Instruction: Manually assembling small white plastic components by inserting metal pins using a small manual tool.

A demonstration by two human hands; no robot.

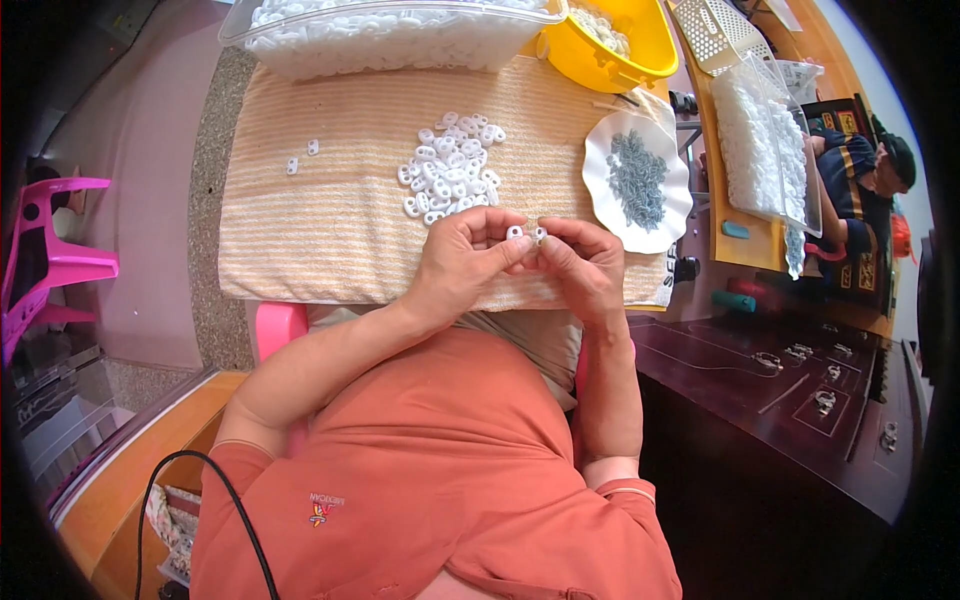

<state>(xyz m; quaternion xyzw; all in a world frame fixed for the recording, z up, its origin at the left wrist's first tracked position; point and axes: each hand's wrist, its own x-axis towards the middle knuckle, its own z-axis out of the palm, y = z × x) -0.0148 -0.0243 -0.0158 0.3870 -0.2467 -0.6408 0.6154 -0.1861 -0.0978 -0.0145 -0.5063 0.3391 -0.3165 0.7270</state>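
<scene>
At the towel's near edge, my left hand (pixel 462 265) pinches a small white plastic piece (pixel 514 232) between thumb and fingers. Close beside it, my right hand (pixel 585 270) grips another white spot of plastic (pixel 540 234); whether the two are joined I cannot tell, as fingertips cover them. Just beyond my hands lies a loose pile of white two-holed oval plastic pieces (pixel 452 168). Right of the pile, a white wavy-rimmed plate (pixel 604 190) bears a heap of small grey-blue parts (pixel 637 180). Two single white pieces (pixel 292 165) lie apart on the left.
A striped towel (pixel 320 230) covers the table. At its far side stand a clear bin (pixel 380 62) full of white pieces and a yellow basket (pixel 600 72). Rightward, another person (pixel 862 180) is by a wooden table with a clear tub (pixel 765 140). A pink stool (pixel 60 250) stands left.
</scene>
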